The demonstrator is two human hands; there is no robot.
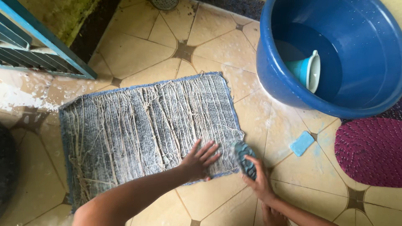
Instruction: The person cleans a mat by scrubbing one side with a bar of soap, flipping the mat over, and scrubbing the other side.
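Grey-blue striped mat [142, 125], blue tub [335, 62], magenta rug [370, 150].

The grey-blue mat [142, 125] is showing as coarse woven cloth, wet and matted, with pale loose threads lying rough across it. The scrubbing brush [244, 159] is looking like teal plastic, slick with suds. The floor [138, 46] is gleaming as smooth glazed beige tile, wet and foamy. The big basin [276, 79] is shining as glossy blue plastic, as is the scoop [307, 69] inside. The soap bar [302, 143] is looking matt blue. The round rug [370, 150] is showing knobbly magenta knit.
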